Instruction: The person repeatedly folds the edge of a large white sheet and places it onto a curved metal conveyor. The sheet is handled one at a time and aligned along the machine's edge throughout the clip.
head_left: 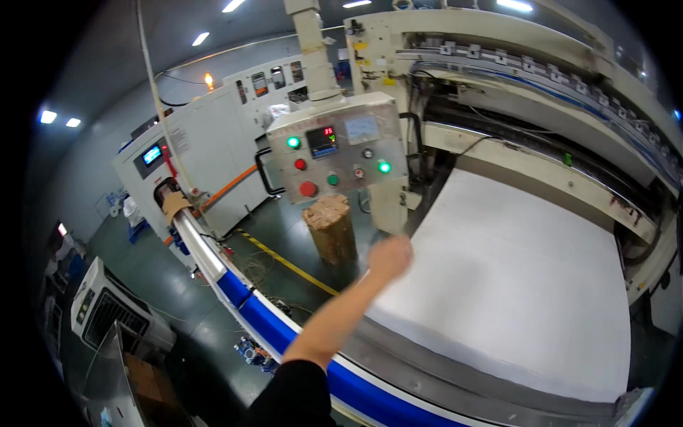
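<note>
My left hand (390,257) reaches forward in a black sleeve, over the left edge of a broad white sheet stack (519,285). Its fingers look curled into a fist, slightly blurred; whether anything is inside them is hidden. My right hand is out of view. Beyond the fist hangs a control panel (338,151) with green and red buttons, a small lit display and a black handle on each side. The white sheets lie flat, their far end running beneath the large cream machine (533,153).
A blue-and-white conveyor rail (267,324) curves along the left toward a white cabinet machine (206,146). A brown wrapped roll (331,231) stands on the floor beneath the panel. At lower left are an air cooler (121,309) and a cardboard box (149,381).
</note>
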A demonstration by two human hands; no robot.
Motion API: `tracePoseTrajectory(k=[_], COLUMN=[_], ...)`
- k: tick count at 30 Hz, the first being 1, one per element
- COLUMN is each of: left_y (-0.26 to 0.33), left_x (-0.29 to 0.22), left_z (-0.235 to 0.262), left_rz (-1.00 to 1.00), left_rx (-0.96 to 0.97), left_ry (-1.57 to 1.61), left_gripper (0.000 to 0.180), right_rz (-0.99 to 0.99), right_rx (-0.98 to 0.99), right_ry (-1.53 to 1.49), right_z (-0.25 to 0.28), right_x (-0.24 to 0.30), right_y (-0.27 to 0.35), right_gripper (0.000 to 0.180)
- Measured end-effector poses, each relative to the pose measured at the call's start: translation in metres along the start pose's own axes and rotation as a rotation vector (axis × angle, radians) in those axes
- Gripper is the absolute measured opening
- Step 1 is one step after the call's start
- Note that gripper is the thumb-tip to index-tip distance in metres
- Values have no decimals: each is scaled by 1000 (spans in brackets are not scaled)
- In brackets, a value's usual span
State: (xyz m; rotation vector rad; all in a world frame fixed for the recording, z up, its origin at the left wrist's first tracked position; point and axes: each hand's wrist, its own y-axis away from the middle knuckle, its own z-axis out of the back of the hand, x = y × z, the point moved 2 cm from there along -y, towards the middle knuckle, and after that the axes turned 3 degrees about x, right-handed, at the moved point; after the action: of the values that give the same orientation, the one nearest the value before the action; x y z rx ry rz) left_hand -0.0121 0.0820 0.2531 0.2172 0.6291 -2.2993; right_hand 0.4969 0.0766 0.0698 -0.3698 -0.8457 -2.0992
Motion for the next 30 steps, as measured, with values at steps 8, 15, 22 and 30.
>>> tracePoseTrajectory(k=[8,15,22,30], left_y=[261,361,416,533], left_x=[-24,-62,-116,-107], left_z=[-97,-57,-34,-62], left_rz=[67,232,353,339], left_rx=[641,888,1148,1329], left_ry=[375,785,959,189], left_gripper=[24,38,32,45], right_rz=[230,385,575,571], right_rx=[14,59,39,35], right_ry=[59,138,45,-170], right_z=[9,18,23,31], right_x=[4,11,10,-9], right_y=[-11,-15,-3,34], right_gripper=[25,25,17,10])
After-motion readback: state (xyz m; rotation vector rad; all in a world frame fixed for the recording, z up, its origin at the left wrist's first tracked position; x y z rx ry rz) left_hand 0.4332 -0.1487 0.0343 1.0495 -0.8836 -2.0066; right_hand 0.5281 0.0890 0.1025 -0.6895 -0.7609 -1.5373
